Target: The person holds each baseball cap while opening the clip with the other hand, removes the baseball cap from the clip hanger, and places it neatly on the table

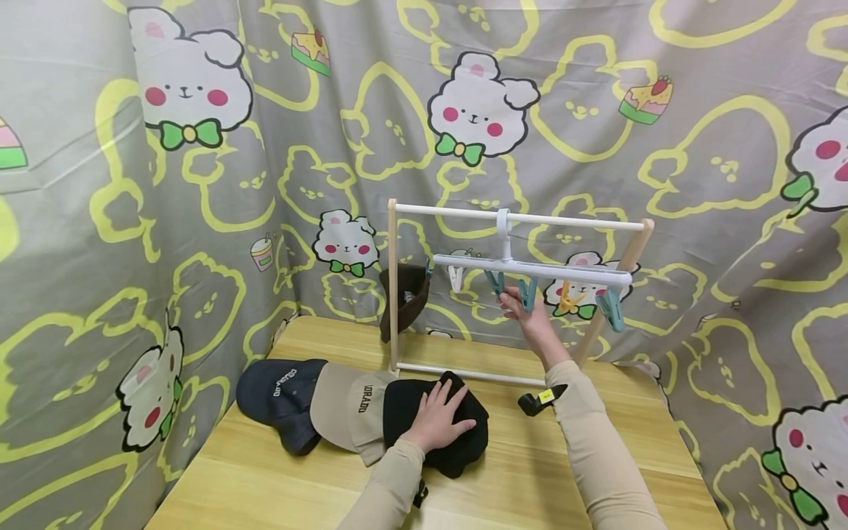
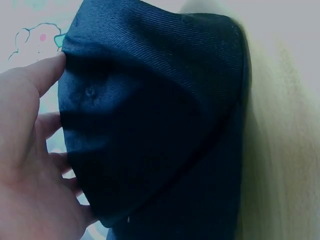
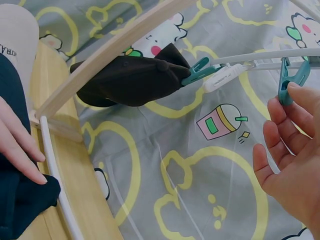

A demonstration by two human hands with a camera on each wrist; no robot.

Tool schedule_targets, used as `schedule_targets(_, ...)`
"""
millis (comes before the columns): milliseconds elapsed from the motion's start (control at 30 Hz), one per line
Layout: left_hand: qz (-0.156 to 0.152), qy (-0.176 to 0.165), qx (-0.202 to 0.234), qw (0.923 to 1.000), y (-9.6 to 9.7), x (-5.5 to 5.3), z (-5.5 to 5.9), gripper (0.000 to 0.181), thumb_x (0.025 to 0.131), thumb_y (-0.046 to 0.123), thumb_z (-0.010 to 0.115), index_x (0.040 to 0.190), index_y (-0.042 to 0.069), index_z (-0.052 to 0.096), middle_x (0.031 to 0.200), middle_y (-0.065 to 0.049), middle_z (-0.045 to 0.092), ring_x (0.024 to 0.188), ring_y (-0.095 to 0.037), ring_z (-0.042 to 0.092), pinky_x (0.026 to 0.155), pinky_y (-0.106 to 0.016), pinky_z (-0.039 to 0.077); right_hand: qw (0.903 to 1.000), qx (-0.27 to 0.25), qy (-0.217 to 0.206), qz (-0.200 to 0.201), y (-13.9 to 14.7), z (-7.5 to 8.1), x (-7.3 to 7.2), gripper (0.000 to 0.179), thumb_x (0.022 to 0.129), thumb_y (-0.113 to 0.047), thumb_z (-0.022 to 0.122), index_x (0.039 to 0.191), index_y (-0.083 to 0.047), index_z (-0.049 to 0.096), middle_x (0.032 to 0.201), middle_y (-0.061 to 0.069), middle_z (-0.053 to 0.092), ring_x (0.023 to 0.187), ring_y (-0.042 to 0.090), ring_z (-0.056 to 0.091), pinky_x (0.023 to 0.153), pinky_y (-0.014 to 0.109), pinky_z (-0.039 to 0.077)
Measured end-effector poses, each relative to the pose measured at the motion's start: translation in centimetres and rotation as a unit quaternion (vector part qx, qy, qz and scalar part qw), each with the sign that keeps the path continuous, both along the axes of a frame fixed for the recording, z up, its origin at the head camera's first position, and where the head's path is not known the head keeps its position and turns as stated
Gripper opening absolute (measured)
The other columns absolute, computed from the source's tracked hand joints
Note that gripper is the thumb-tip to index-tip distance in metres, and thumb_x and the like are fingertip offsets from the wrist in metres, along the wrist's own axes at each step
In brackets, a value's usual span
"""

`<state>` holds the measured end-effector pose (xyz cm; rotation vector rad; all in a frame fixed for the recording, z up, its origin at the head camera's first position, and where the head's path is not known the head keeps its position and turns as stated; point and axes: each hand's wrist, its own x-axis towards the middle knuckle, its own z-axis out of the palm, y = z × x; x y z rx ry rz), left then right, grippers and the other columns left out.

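My left hand (image 1: 439, 421) rests on a black cap (image 1: 403, 409) on the table, fingers spread over it. In the left wrist view the thumb and fingers lie along the edge of the dark cap (image 2: 150, 100). Up at the pale blue clip hanger (image 1: 563, 272), my right hand (image 1: 535, 324) pinches a teal clip (image 3: 293, 80) between thumb and finger. A second teal clip (image 1: 528, 294) hangs close to that hand. From the hanger's far left clip hangs a dark brown cap (image 3: 130, 80).
The hanger hooks over the top bar of a wood-and-white rack (image 1: 437, 211). A white clip (image 1: 456, 278), a yellow clip (image 1: 567, 298) and another teal clip (image 1: 611, 309) hang on it. Beige (image 1: 341, 401) and navy (image 1: 271, 390) caps lie left of the black one. Patterned curtains surround the table (image 1: 265, 486).
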<state>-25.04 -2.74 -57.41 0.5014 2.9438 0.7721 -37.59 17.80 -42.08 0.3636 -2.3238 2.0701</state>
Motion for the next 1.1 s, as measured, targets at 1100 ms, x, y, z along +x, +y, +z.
schedule_targets(1100, 0.025, 0.025, -0.032, 0.9989, 1.0, 1.8, -0.3, 0.074, 0.094, 0.053, 0.055, 0.154, 0.018, 0.029, 0.161, -0.016, 0.023, 0.149, -0.037, 0.021, 0.114, -0.064, 0.022, 0.9999, -0.006, 0.000, 0.016, -0.4, 1.4, 1.6, 0.048, 0.099, -0.022, 0.057, 0.137, 0.005, 0.048, 0.100, -0.003, 0.064, 0.091, 0.003, 0.056, 0.081, 0.021, 0.050)
